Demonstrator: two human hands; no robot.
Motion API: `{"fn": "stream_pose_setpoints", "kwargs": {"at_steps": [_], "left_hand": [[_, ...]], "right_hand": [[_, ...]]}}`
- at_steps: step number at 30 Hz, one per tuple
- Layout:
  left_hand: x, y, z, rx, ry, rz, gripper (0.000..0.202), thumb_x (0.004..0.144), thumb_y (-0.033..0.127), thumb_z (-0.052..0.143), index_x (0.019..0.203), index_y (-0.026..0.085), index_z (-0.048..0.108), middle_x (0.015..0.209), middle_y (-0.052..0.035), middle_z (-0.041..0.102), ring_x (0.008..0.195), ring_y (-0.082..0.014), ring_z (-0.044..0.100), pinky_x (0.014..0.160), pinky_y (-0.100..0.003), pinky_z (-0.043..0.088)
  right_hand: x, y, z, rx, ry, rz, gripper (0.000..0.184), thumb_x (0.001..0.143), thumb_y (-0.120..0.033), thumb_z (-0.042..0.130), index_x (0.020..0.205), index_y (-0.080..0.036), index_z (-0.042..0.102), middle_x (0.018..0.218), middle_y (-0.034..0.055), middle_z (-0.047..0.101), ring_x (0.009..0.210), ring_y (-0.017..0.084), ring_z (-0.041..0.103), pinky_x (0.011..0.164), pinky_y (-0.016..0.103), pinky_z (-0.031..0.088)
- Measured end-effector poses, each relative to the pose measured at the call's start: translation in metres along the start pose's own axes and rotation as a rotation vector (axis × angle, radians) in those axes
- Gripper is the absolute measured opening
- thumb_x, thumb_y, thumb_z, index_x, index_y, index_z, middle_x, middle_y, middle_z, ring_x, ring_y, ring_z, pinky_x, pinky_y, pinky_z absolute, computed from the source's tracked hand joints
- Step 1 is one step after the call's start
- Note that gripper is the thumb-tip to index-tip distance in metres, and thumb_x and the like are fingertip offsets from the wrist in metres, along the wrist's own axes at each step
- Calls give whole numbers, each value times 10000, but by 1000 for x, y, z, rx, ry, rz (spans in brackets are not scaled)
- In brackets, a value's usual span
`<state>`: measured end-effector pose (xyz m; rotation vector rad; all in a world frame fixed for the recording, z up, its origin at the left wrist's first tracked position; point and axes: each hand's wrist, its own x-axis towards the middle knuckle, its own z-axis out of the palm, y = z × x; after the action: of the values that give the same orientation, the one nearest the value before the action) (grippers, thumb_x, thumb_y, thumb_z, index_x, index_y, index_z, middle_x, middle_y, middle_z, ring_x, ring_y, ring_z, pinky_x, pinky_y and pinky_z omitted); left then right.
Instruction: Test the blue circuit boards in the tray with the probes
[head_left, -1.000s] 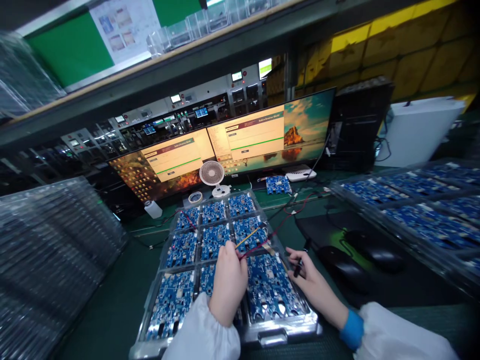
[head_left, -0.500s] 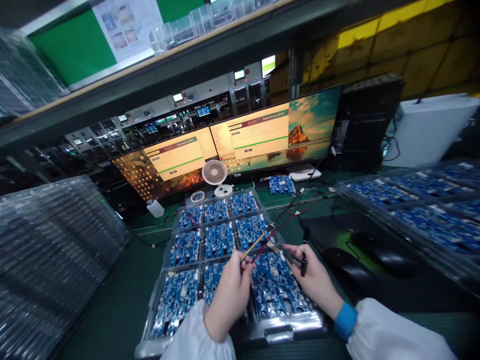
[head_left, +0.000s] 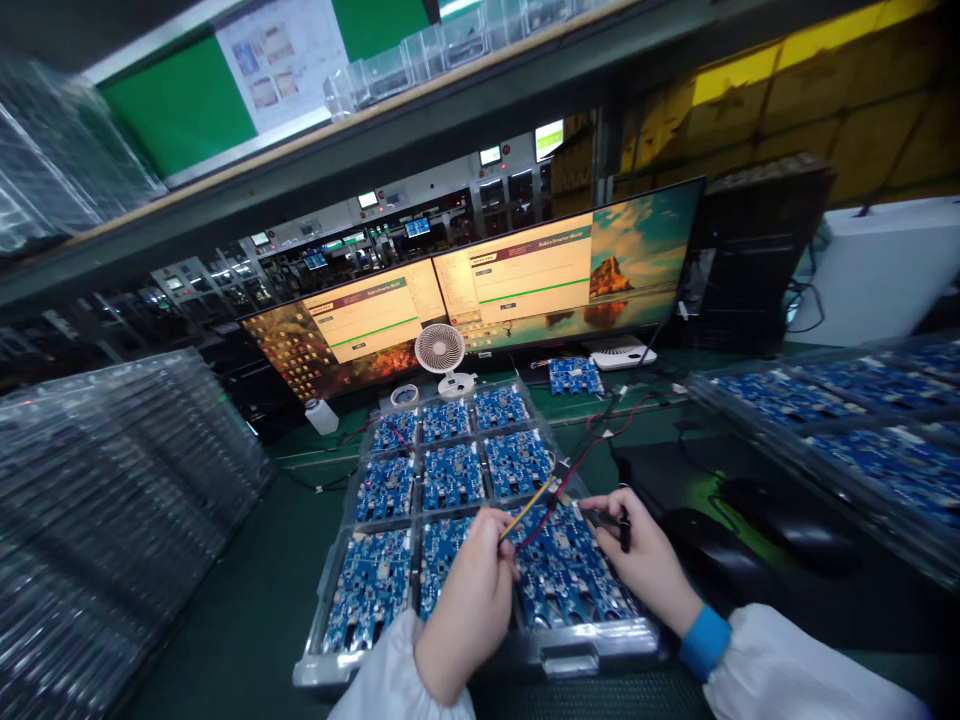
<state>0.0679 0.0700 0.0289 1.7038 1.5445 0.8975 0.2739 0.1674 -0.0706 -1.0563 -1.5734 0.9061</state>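
Left hand (head_left: pixel 469 600) with wires (head_left: pixel 534 503), slightly nearer

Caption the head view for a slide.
Left hand pinches coloured wires, right hand holds black pen, over a tray of circuit boards.

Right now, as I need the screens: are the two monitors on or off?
On. The left monitor and right monitor both show lit desktops with open windows.
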Motion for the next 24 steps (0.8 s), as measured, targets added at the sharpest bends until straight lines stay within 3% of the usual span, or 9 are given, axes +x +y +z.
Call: {"fn": "stream_pose_setpoints", "kwargs": {"at_steps": [3, 8, 15, 21, 24], "left_hand": [[1, -6, -5, 14, 27, 16, 145, 926, 216, 287, 929, 212, 432, 892, -17, 483, 752, -131, 484, 740, -276, 422], [5, -13, -9, 82, 21, -52, 191, 921, 367, 387, 803, 217, 384, 816, 10, 473, 756, -142, 451, 739, -283, 378], [8, -20, -16, 85, -27, -2, 375, 952, 442, 277, 718, 202, 445, 715, 17, 484, 708, -140, 464, 703, -278, 355], [16, -30, -21, 39, -32, -7, 292, 928, 375, 374, 800, 191, 561, 755, 2, 569, 756, -148, 534, 733, -274, 390], [18, -36, -22, -68, -58, -50, 283, 908, 386, 410, 829, 182, 590, 724, 1, 594, 733, -148, 563, 744, -282, 421]], "right_hand": [[2, 3, -4, -6, 0, 2, 277, 763, -374, 532, 804, -247, 289, 967, 78, 653, 917, 219, 633, 820, 402, 505], [3, 3, -8, -25, -28, -12, 261, 765, -377, 528, 784, -243, 305, 993, 91, 651, 950, 223, 629, 829, 395, 508], [10, 2, -19, -67, -35, -26, 249, 750, -349, 519, 774, -244, 295, 949, 81, 661, 950, 220, 631, 814, 374, 514], [10, 4, -20, -140, -85, -72, 144, 791, -346, 458, 801, -239, 362, 975, 64, 648, 945, 195, 624, 835, 368, 515], [8, 1, -21, -222, -86, -113, 101, 795, -321, 442, 835, -231, 423, 1022, 80, 631, 1009, 226, 588, 903, 442, 475]]}}
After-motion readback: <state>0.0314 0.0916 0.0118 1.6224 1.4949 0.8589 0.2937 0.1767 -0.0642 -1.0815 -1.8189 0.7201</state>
